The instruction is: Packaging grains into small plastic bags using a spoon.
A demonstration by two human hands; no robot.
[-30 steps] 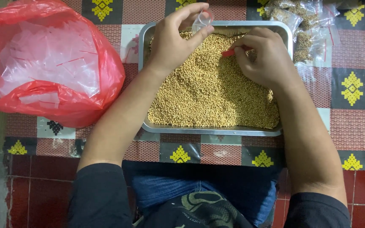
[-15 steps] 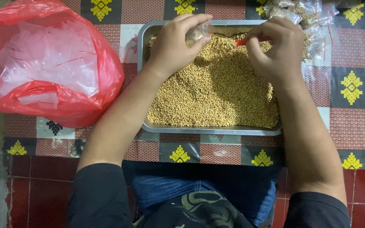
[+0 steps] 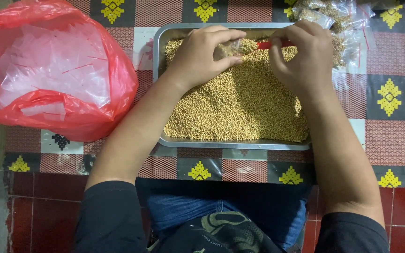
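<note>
Left hand (image 3: pixel 198 58) grips small clear zip pouch (image 3: pixel 229 48) over far end of steel tray (image 3: pixel 165 140) of seeds (image 3: pixel 235 103); right hand (image 3: pixel 301 58) pinches its red seal strip; pouch looks light, floppy, slippery, best pinched at rim

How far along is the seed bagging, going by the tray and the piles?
Done: a few filled packets lie beyond the tray. In hand: left hand holds a small clear bag; right hand has a red scoop at it. Left: the tray remains full of seeds, with many empty bags in the red bag.

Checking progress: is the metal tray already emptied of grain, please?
No, the metal tray is mostly covered with a layer of yellow grain.
</note>
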